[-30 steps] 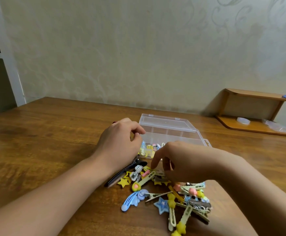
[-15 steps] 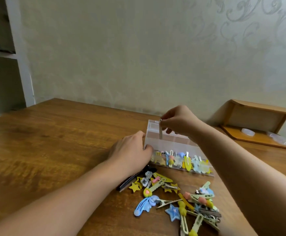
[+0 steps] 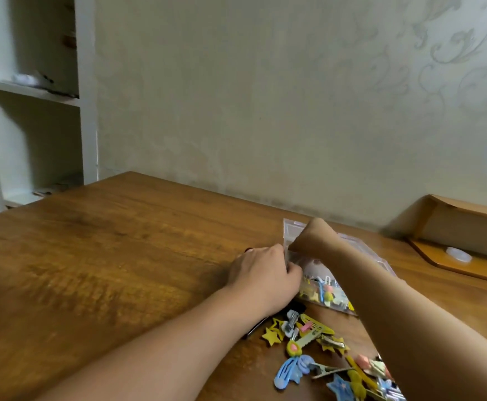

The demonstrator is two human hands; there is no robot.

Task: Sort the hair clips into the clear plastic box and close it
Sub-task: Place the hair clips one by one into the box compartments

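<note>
Left hand (image 3: 265, 273): knuckles up, fingers curled against near left corner of clear plastic box (image 3: 378, 257).
Right hand (image 3: 313, 237): bent down over box; fingers hidden, grip unclear.
Hair clips (image 3: 323, 342): heaped on table (image 3: 106, 270) before box.

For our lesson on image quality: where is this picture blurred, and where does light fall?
Head view: motion blur smears the right hand, the clear box and the wooden shelf; the tabletop shows a soft sheen; the loose clips are fairly sharp.
</note>
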